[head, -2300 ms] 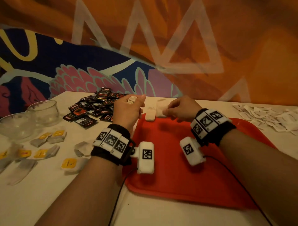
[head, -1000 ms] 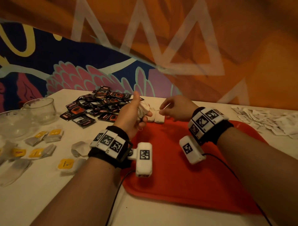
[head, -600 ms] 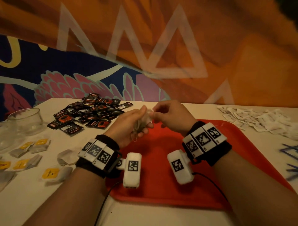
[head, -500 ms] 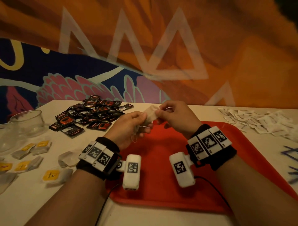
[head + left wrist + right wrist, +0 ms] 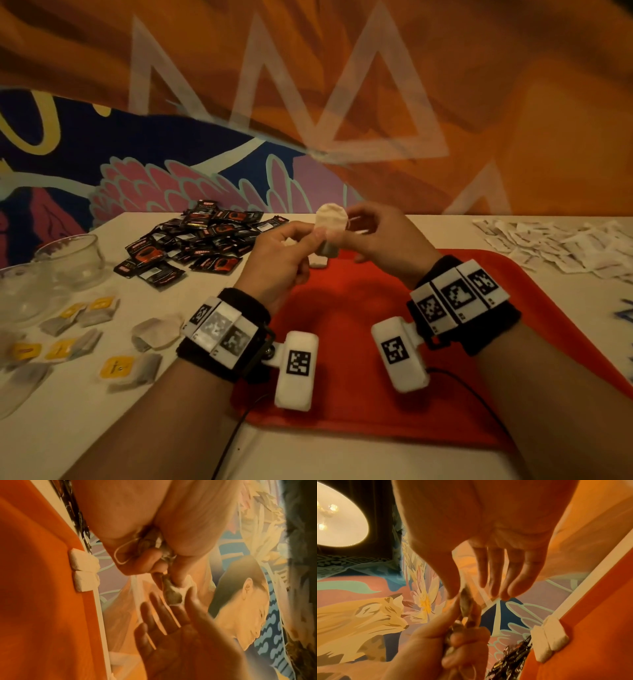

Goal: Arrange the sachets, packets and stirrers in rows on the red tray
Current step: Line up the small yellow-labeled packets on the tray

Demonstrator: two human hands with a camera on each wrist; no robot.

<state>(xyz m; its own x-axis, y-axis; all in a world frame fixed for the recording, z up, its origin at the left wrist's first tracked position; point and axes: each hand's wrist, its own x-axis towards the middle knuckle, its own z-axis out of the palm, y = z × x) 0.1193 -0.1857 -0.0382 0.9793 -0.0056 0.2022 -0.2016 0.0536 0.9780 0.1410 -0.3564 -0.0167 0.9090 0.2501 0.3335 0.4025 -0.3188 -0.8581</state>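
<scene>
Both hands are raised over the far left part of the red tray (image 5: 359, 342). My left hand (image 5: 291, 250) grips a small bunch of white tea bags with a loop of string (image 5: 120, 555) in its curled fingers. One tea bag (image 5: 330, 222) sticks up from the bunch, still under my left thumb. My right hand (image 5: 376, 240) pinches that same bag (image 5: 465, 605) between thumb and forefinger, with its other fingers straight. Two white tea bags (image 5: 318, 262) lie side by side at the tray's far left corner (image 5: 84, 569).
A pile of black packets (image 5: 202, 236) lies left of the tray. White sachets (image 5: 561, 243) are heaped at the far right. Yellow-tagged tea bags (image 5: 89, 311) and two glass bowls (image 5: 68, 260) sit at the left. Blue stirrers (image 5: 627, 315) show at the right edge.
Both hands lifted from the tray's far corner, where two tea bags stay. My right hand has taken hold of one bag from the left hand's bunch and raised it.
</scene>
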